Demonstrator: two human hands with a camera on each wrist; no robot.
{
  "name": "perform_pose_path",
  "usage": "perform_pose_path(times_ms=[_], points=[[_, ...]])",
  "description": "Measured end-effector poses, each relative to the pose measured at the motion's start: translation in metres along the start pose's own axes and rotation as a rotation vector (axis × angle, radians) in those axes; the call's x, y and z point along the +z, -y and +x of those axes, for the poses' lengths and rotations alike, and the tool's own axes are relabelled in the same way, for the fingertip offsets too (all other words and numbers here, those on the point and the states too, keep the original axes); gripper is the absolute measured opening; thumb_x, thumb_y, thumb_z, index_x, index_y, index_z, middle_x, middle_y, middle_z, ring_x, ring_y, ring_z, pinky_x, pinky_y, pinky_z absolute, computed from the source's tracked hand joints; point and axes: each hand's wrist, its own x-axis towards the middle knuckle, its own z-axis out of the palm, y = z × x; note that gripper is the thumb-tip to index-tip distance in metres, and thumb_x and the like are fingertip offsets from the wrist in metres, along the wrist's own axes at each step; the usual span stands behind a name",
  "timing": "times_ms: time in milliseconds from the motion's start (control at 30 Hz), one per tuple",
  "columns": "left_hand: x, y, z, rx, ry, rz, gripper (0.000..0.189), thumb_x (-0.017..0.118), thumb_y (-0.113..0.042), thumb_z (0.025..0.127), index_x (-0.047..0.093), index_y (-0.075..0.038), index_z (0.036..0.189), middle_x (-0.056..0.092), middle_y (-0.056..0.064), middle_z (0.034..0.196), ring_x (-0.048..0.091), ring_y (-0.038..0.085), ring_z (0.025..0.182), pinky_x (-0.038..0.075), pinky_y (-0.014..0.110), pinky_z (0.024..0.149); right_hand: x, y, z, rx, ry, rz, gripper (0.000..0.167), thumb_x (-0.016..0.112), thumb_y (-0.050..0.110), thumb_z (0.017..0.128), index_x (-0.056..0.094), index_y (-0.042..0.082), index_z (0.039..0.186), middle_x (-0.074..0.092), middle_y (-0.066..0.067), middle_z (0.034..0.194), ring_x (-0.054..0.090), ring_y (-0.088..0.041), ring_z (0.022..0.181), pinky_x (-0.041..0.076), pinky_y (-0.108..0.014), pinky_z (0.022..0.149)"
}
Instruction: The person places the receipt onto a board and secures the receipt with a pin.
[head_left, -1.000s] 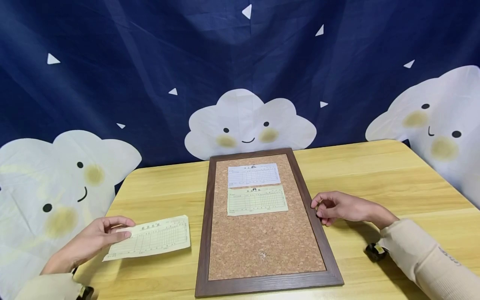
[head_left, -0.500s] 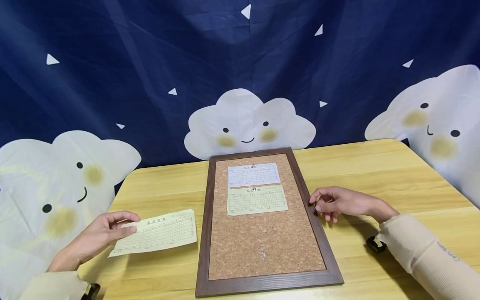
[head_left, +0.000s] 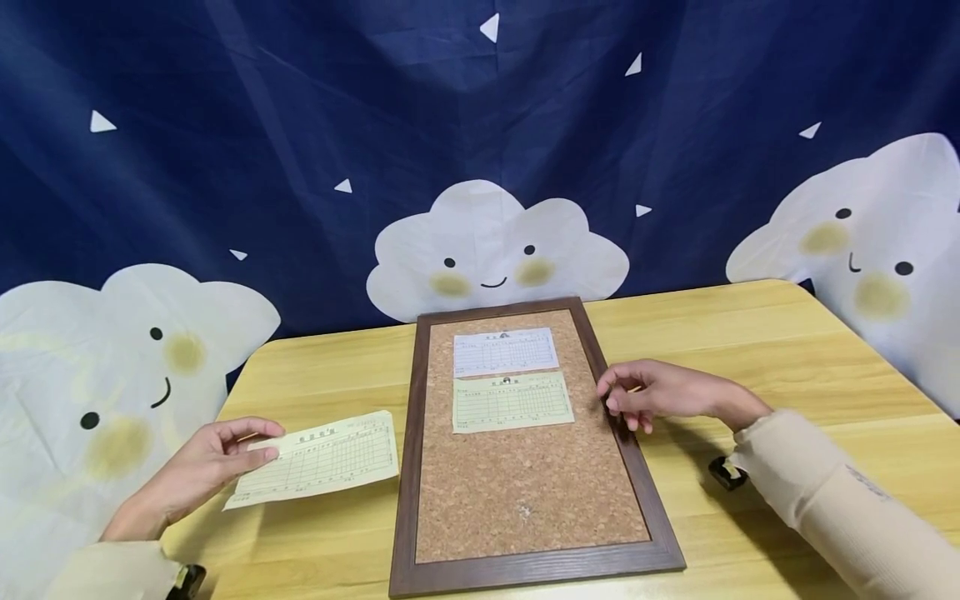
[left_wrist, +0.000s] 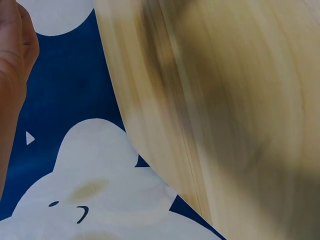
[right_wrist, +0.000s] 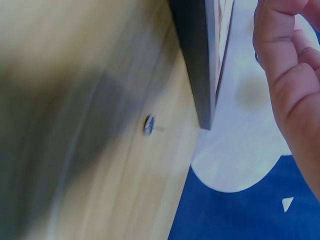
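In the head view my left hand [head_left: 198, 475] pinches a pale yellow printed form [head_left: 318, 458] between thumb and fingers, left of the corkboard [head_left: 525, 492]. The form is held tilted above the table. On the upper cork lie a white form [head_left: 502, 354] and, below it, a yellow-green form [head_left: 513, 404]. My right hand [head_left: 667, 393] hovers over the board's right frame edge, fingers bent, thumb and index tips close together. Whether they hold something small I cannot tell. A small metallic tack [right_wrist: 149, 125] stands on the table beside the frame in the right wrist view.
The board lies on a light wood-grain table [head_left: 750, 350]. Its dark brown frame [head_left: 540, 562] reaches close to the front of the view. Behind hangs a dark blue curtain [head_left: 570, 100] with printed smiling clouds and white triangles.
My left hand has brought the yellow form right, towards the board. My right hand has risen from beside the frame and shifted left over its edge. The two forms on the cork stay put.
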Motion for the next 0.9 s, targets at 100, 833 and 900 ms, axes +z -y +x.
perform_pose_path(times_ms=[100,833,900], points=[[0.002,-0.003,0.001,-0.013,-0.019,0.026,0.030,0.059,0.008,0.095,0.071,-0.016,0.110,0.072,-0.001,0.092,0.066,0.009,0.076,0.053,0.024,0.061,0.002,0.005,0.005,0.011,0.009,0.003,0.026,0.056,0.010,0.103,0.053,-0.011,0.116,0.058,-0.022,0.088,0.059,-0.018,0.065,0.052,-0.029,0.056],[0.013,-0.012,0.013,0.028,-0.106,0.177,0.020,0.065,0.005,0.093,0.070,-0.006,0.108,0.067,-0.006,0.089,0.052,0.008,0.064,0.045,0.026,0.056,0.018,0.029,0.031,-0.048,0.004,-0.010,0.026,0.055,0.010,0.103,0.051,-0.013,0.115,0.060,-0.026,0.093,0.061,-0.016,0.067,0.053,-0.028,0.056],[0.015,-0.013,0.015,0.033,-0.100,0.172,0.019,0.065,0.005,0.093,0.070,-0.005,0.109,0.068,-0.006,0.091,0.053,0.007,0.065,0.046,0.025,0.058,0.020,0.031,0.033,-0.052,-0.001,-0.004,0.025,0.055,0.009,0.103,0.050,-0.013,0.115,0.061,-0.025,0.092,0.061,-0.016,0.068,0.053,-0.028,0.056]])
